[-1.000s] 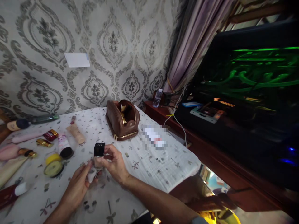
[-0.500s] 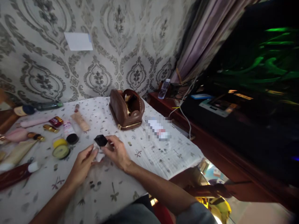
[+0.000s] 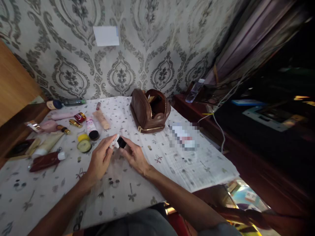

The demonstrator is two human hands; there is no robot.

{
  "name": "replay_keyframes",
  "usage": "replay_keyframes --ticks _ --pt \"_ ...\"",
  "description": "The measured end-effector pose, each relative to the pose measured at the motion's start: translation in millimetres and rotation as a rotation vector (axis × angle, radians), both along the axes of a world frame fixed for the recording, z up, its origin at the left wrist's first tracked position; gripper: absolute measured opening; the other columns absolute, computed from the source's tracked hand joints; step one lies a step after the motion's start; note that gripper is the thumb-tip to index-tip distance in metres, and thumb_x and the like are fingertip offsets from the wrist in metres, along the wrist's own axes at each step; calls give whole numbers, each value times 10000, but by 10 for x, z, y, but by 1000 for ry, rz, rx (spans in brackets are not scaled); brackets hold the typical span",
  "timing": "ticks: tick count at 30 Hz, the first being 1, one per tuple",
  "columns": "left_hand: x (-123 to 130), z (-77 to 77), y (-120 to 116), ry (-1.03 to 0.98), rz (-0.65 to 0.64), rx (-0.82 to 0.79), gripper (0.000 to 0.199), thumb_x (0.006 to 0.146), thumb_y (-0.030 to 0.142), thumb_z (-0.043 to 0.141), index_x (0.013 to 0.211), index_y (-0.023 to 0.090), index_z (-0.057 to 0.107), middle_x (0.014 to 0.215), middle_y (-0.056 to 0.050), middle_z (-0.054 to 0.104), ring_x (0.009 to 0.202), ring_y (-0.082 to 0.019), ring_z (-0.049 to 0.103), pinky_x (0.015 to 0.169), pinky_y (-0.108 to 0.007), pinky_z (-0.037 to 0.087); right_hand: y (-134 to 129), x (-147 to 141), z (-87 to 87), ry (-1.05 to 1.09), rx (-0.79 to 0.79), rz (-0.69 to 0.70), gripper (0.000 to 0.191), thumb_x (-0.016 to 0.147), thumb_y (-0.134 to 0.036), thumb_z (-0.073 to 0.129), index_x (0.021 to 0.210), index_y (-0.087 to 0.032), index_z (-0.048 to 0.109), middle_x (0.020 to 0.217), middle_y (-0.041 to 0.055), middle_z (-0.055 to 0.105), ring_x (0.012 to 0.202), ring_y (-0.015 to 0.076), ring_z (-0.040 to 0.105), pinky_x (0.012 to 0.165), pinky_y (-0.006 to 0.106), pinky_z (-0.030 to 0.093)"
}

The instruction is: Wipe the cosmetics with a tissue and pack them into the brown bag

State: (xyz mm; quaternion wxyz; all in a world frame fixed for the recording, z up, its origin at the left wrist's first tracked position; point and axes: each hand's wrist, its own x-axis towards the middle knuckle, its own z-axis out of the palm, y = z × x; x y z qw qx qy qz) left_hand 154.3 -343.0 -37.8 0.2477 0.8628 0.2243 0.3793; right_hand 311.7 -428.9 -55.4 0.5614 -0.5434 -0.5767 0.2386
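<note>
My right hand [image 3: 135, 157] is closed on a small container with a square black cap [image 3: 121, 143]; the fingers hide its lower part. Pinched in my left hand [image 3: 100, 160] is a crumpled white tissue [image 3: 115, 142], pressed against the side of the black cap. Both hands are just above the patterned cloth [image 3: 133, 177]. Beyond them stands a brown toiletry bag [image 3: 140, 109], its zip undone and its top gaping. Left of my hands lie a white and pink tube with a black cap [image 3: 91, 127], a beige tube [image 3: 101, 119] and a round yellow-green jar [image 3: 84, 146].
Further left are a dark red bottle [image 3: 45, 162], a cream tube [image 3: 48, 144], a pink bottle [image 3: 49, 126] and several small cosmetics. A blurred-out item [image 3: 183, 136] lies right of the bag. A clear bottle [image 3: 195, 91] and a white cable [image 3: 222, 137] are at the right.
The view has swung left, so things appear further right. My left hand has brought the tissue up to the side of the black cap, and the capped container has tilted.
</note>
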Motion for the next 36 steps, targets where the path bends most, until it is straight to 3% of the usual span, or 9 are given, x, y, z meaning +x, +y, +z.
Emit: replay_keyframes --ticks 2,7,10,14,19,26,29,34,36 --pt "-20 1 36 0 -43 127 417 1010 197 376 1382 227 562 1336 -94 636 1253 -225 590 1054 -382 502 -2 9 2 -16 5 43 485 935 -313 553 1408 -205 544 1342 71 638 1222 235 582 1062 374 430" --pt "-17 71 20 -1 -178 345 441 999 96 392 1370 259 567 1375 -90 602 1324 -230 537 1097 -409 485 46 12 -12 82 -11 46 449 899 -293 607 1339 -206 604 1152 41 703 1092 220 621 1008 371 466" --pt "28 71 -32 -9 -220 333 465 1006 88 382 1414 264 520 1404 -82 592 1379 -229 488 1130 -432 461 112 16 -33 398 -15 33 415 833 -393 700 1204 -211 658 1072 28 713 1049 215 629 974 358 488" --pt "90 -54 -86 37 -238 309 503 1012 91 348 1480 247 445 1456 -93 558 1403 -222 466 1147 -435 453 175 45 -45 954 -58 72 384 737 -455 794 1001 -217 651 920 7 715 888 180 660 841 306 540" --pt "137 -173 -136 86 -321 377 473 991 68 374 1426 197 510 1439 -123 570 1396 -246 472 1127 -467 480 205 140 -47 1231 -162 150 381 708 -487 808 868 -189 630 781 18 691 772 187 651 687 304 566" --pt "86 -76 -194 6 -364 393 357 938 31 434 1180 160 663 1229 -108 696 1224 -207 598 1023 -355 544 147 132 99 1122 -15 34 420 675 -479 846 939 -206 667 823 12 701 800 192 664 752 325 572" --pt "42 -79 -164 -52 -316 345 362 917 27 433 1140 180 673 1168 -97 711 1140 -197 639 964 -327 558 99 183 222 994 43 -33 389 668 -457 852 931 -234 671 863 4 696 797 183 661 790 331 572" --pt "-17 -173 -47 -49 -236 306 336 911 71 461 1126 214 677 1107 -74 710 1058 -177 666 898 -270 564 96 627 676 766 165 -132 396 684 -490 832 905 -220 645 847 5 693 811 196 681 813 357 567" --pt "-24 -231 -13 -35 -235 288 335 914 90 468 1142 224 672 1120 -75 706 1066 -176 665 898 -260 565 147 912 923 483 238 -238 397 733 -482 793 976 -207 643 940 32 717 893 213 689 837 357 554"
